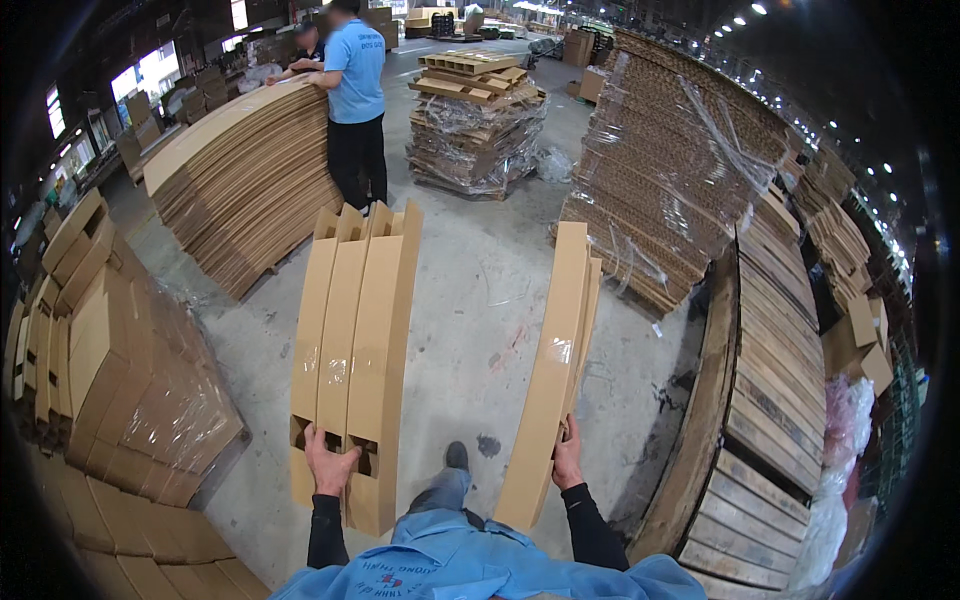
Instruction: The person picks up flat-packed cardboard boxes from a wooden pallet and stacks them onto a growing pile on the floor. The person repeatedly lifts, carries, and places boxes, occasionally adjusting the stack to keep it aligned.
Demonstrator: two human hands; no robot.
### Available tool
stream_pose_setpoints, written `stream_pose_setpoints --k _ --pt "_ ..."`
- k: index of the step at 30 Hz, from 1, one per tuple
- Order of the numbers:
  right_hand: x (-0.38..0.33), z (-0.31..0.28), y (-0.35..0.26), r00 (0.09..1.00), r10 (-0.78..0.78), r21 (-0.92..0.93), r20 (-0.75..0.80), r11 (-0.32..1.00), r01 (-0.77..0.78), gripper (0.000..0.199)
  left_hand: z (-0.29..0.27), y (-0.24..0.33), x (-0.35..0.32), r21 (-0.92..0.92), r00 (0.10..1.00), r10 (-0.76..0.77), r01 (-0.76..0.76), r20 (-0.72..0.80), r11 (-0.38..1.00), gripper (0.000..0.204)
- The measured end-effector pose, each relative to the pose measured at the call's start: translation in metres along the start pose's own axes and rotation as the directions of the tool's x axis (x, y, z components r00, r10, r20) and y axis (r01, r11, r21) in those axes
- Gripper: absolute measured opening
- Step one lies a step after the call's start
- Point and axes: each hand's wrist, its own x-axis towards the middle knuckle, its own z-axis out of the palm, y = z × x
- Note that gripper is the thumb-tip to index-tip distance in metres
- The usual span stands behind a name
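Observation:
Several long, narrow cardboard boxes [335,340] stand side by side in front of me on the left, their tops open and square cutouts near their lower ends. My left hand [330,464] is closed on them at these cutouts, thumb and fingers at the holes. On the right, another set of long cardboard boxes [551,350], narrow and slightly fanned, tilts away from me. My right hand [568,460] grips its right side low down, with part of the fingers hidden behind the cardboard. A gap of bare floor separates the two sets.
A tall stack of cardboard sheets [245,180] rises at the far left, with a person in a blue shirt [357,75] and another person beside it. Wrapped cardboard piles [470,140] stand behind. Wooden pallets [745,450] lie along my right; stacked cartons [150,370] are on my left.

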Motion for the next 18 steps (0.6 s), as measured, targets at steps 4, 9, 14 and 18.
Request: stream_pose_setpoints --k 4,9,14,18 --pt "0.098 0.011 -0.029 0.998 0.047 -0.035 -0.047 0.998 -0.049 0.074 0.059 0.024 0.097 -0.032 0.999 -0.03 0.032 0.043 0.999 0.073" --pt "0.211 0.028 -0.066 0.996 0.006 0.002 -0.094 1.0 -0.005 0.08 0.114 0.058 0.214 -0.014 0.998 0.035 -0.034 0.052 0.999 0.075" --pt "0.334 0.056 -0.104 0.991 -0.018 0.047 -0.135 0.999 0.025 0.08 0.178 0.082 0.319 0.002 0.995 0.093 -0.093 0.046 0.996 0.075" --pt "0.447 0.087 -0.132 0.988 -0.028 0.107 -0.154 0.993 0.045 0.079 0.229 0.095 0.394 0.0 0.997 0.069 -0.069 0.042 0.998 0.075"
